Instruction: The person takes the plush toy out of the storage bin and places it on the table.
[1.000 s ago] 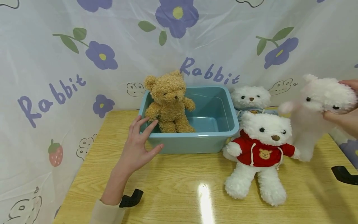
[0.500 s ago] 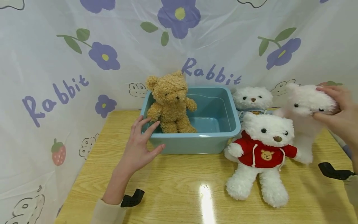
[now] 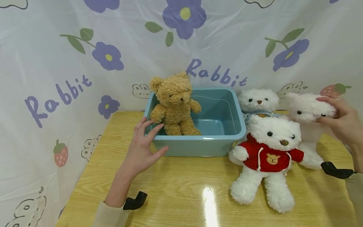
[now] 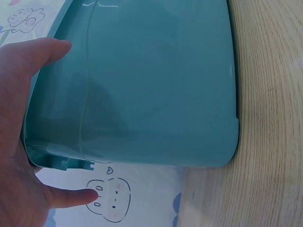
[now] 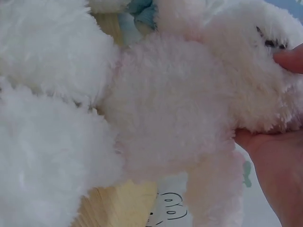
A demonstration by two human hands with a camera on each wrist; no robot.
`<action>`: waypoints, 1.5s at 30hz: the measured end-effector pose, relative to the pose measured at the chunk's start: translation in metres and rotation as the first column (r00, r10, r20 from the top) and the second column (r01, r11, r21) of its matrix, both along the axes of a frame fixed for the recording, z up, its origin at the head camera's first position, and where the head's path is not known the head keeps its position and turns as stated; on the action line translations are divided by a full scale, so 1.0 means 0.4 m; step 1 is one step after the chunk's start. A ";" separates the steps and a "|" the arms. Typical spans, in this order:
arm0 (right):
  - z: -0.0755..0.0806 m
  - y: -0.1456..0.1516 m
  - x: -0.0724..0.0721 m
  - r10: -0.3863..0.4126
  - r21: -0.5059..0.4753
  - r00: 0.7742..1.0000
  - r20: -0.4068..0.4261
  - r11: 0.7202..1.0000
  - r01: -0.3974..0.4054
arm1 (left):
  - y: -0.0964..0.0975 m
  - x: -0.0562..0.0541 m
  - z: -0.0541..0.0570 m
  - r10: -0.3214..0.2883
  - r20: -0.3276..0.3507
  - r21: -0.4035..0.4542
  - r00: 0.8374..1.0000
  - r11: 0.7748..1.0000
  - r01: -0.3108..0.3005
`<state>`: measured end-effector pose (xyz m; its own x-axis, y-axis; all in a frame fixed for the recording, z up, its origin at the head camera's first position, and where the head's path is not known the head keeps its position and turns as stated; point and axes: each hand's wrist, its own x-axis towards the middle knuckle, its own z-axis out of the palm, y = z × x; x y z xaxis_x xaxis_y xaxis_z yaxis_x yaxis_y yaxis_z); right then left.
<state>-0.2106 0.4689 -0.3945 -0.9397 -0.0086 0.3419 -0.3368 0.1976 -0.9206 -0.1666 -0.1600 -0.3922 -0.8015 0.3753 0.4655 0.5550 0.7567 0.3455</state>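
Note:
My left hand (image 3: 141, 148) holds the left front corner of a blue plastic bin (image 3: 198, 146), thumb outside the front wall, fingers over the rim. A brown teddy bear (image 3: 175, 107) sits inside at the bin's left. To the right, my right hand (image 3: 344, 121) grips the head of a pale pink-white teddy bear (image 3: 309, 110). In the right wrist view, the thumb lies by an eye of this fluffy bear (image 5: 165, 104). Close beside it sits a white teddy bear in a red hoodie (image 3: 272, 157). Another white teddy bear in blue (image 3: 258, 99) is partly hidden behind it.
A light wooden table (image 3: 170, 192) carries everything. Behind it hangs a white cloth (image 3: 136, 50) printed with purple flowers and the word Rabbit. Black wrist-worn pieces (image 3: 135, 200) show at both wrists.
My right hand has moved left and down with the pale pink-white bear, bringing it beside the red-hoodie bear. My left hand stays at the bin's corner. The head view has shifted slightly.

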 end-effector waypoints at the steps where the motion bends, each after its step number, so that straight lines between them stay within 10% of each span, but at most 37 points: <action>1: -0.005 0.004 -0.003 0.040 -0.058 0.999 0.010 0.998 -0.039 | 0.000 0.000 0.000 0.001 0.001 0.000 1.000 1.000 -0.001; 10: -0.022 0.023 -0.038 0.172 -0.200 0.985 0.003 0.965 -0.168 | 0.000 -0.002 0.000 -0.001 -0.007 0.000 1.000 1.000 0.001; 16: -0.036 0.018 -0.064 0.283 -0.418 0.955 -0.085 0.860 -0.292 | -0.001 -0.003 0.002 -0.008 -0.017 0.006 1.000 1.000 0.008; 23: -0.046 -0.009 -0.088 0.168 -0.532 0.981 0.097 0.842 -0.092 | 0.004 -0.001 0.002 -0.011 -0.007 0.010 1.000 1.000 0.011; 37: -0.046 -0.023 -0.091 0.035 -0.496 0.992 0.118 0.868 0.029 | 0.004 -0.001 0.002 -0.007 -0.014 0.002 1.000 1.000 0.007; 45: -0.051 -0.031 -0.104 -0.076 -0.608 0.989 0.123 0.782 0.136 | 0.001 -0.001 0.002 -0.007 -0.012 0.003 1.000 1.000 0.007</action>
<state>-0.2523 0.4565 -0.4149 -0.9480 0.2765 0.1575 -0.2603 -0.3892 -0.8836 -0.1671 -0.1594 -0.3915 -0.7932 0.3792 0.4764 0.5643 0.7517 0.3413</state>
